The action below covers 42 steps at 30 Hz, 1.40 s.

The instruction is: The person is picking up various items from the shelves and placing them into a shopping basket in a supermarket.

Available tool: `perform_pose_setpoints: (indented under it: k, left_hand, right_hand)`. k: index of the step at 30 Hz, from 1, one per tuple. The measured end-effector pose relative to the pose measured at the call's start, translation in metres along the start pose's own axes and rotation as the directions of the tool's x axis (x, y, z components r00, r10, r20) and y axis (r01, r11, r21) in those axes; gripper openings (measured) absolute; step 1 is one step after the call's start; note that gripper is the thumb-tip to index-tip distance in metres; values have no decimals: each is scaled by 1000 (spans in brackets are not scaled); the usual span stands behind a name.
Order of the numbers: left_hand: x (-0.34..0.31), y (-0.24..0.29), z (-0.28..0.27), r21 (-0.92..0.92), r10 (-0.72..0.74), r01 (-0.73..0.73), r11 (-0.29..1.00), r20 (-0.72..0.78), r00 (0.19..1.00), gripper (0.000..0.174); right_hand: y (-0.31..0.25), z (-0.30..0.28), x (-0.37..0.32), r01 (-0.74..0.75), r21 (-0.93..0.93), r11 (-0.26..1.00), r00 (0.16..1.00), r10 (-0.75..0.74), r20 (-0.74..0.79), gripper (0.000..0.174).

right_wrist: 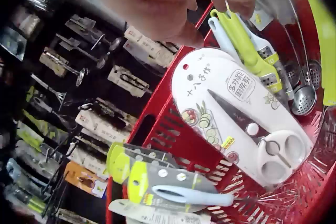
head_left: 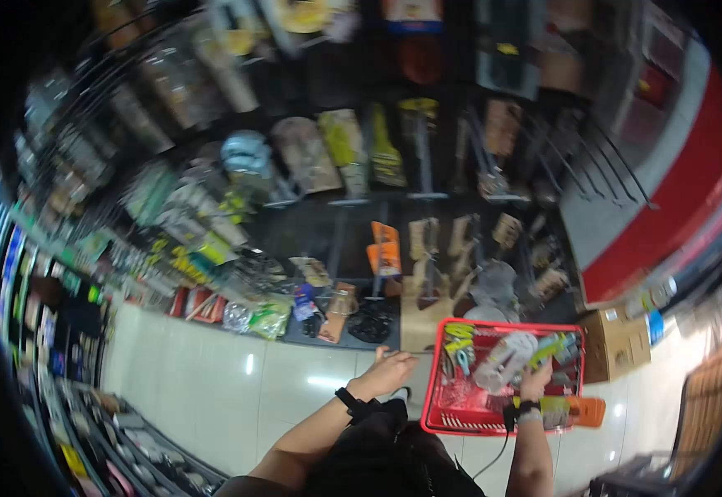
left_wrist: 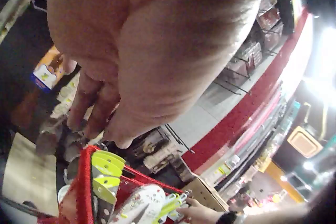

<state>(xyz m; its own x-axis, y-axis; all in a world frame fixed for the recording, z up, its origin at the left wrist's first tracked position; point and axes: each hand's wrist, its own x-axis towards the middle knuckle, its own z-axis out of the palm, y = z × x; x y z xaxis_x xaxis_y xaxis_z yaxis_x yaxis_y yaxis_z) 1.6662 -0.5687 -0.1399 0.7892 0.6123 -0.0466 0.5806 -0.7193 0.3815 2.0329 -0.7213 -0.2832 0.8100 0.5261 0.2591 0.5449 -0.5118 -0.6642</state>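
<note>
My right hand [head_left: 535, 383] reaches into the red shopping basket [head_left: 432, 406]. Its fingertips pinch the handle end of a green peeler [right_wrist: 239, 37], which lies among light-blue-handled peelers. Below that hand, a white card with packaged kitchen scissors [right_wrist: 241, 124] leans in the basket, with metal skimmers [right_wrist: 304, 100] beyond it. Along one side are a whisk with a pale blue handle [right_wrist: 191, 195] and green-and-grey packs [right_wrist: 157, 174]. My left hand [head_left: 384, 374] hovers left of the basket, fingers loosely bent and holding nothing; its palm fills the top of the left wrist view.
A black display rack [head_left: 311, 236] hung with packaged kitchen tools stands ahead. Right of the basket sits a cardboard box [head_left: 618, 348]. An orange-ended package [head_left: 584, 412] juts past the basket's near right corner. More shelves [head_left: 88, 422] line the left, across the tiled floor [head_left: 179, 356].
</note>
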Motion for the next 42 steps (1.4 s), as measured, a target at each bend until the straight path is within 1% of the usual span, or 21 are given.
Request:
perform_pose_setpoints:
  k: [3, 5, 6, 7, 9, 11, 14, 18, 20, 22, 24, 28, 30, 31, 33, 35, 37, 38, 39, 40, 42]
  left_hand:
    - [-32, -11, -18, -72, -96, 87, 994, -123, 988, 15]
    - [-56, -19, -26, -67, -193, 186, 980, -132, 972, 10]
    - [-69, -23, -24, -77, -250, 239, 968, -242, 937, 8]
    - [-80, -25, -26, -79, -273, 261, 962, -267, 924, 8]
    - [-102, -29, -26, -130, -465, 449, 884, -343, 816, 10]
    - [-121, -37, -29, -178, -509, 482, 858, -417, 753, 12]
    - [-145, -65, -35, -301, -630, 576, 760, -557, 541, 15]
    - [-166, -110, -87, -640, -776, 465, 612, -598, 200, 14]
    - [-171, -153, -111, -656, -742, 393, 645, -660, 116, 23]
    - [-173, -205, -132, -665, -684, 170, 727, -722, 105, 35]
    - [-168, -220, -176, -691, -699, 118, 714, -713, 57, 48]
    - [-165, -289, -243, -668, -676, 102, 737, -733, 76, 63]
    - [-165, -309, -274, -723, -715, 16, 690, -678, 173, 72]
    - [-165, -321, -287, -719, -709, 9, 695, -682, 179, 72]
    - [-164, -350, -307, -693, -678, 62, 719, -678, 285, 83]
    - [-159, -389, -317, -692, -666, 31, 721, -681, 305, 88]
    - [-156, -406, -337, -707, -488, -239, 666, -655, 576, 93]
    - [-157, -393, -352, -783, -498, -262, 565, -576, 648, 94]
    - [-154, -395, -358, -786, -490, -258, 562, -568, 661, 94]
    - [-151, -400, -364, -765, -403, -300, 570, -578, 710, 94]
    - [-143, -409, -374, -786, -282, -368, 497, -547, 788, 95]
  right_hand:
    - [-25, -1, -17, -25, -14, 1000, 994, 26, 104, 69]
    - [-26, 20, -39, 151, -35, 988, 987, -148, 66, 63]
    - [-34, 21, -47, 156, 66, 986, 958, -167, 231, 56]
    - [-41, 20, -57, 142, 156, 978, 900, -193, 390, 50]
    - [-53, 32, -78, 208, 73, 975, 741, -206, 639, 39]
    - [-64, 40, -97, 275, 115, 955, 506, -245, 827, 39]
    - [-80, 31, -121, 298, 113, 948, 407, -234, 883, 42]
    - [-89, 8, -133, 129, 293, 947, 429, -320, 845, 44]
    - [-76, 6, -138, 374, 180, 910, 503, -362, 785, 37]
    - [-75, 10, -140, 352, 159, 922, 549, -341, 763, 37]
    - [-74, 15, -144, 309, 132, 942, 612, -302, 731, 38]
    - [-77, 24, -154, 213, 91, 973, 718, -219, 661, 39]
    - [-82, 28, -161, 161, 84, 983, 762, -178, 622, 40]
    - [-85, 30, -165, 134, 82, 988, 783, -157, 602, 41]
    - [-93, 34, -173, 76, 78, 994, 821, -107, 560, 42]
    - [-101, 39, -181, 11, 63, 998, 854, -42, 519, 43]
    - [-109, 49, -191, -37, 46, 998, 871, 10, 492, 44]
    - [-116, 59, -197, -177, 144, 974, 846, 76, 528, 39]
    - [-122, 67, -205, -316, 237, 919, 811, 132, 569, 35]
    - [-128, 74, -214, -330, 235, 914, 812, 149, 564, 35]
    - [-143, 84, -228, 36, 128, 991, 912, -85, 402, 31]
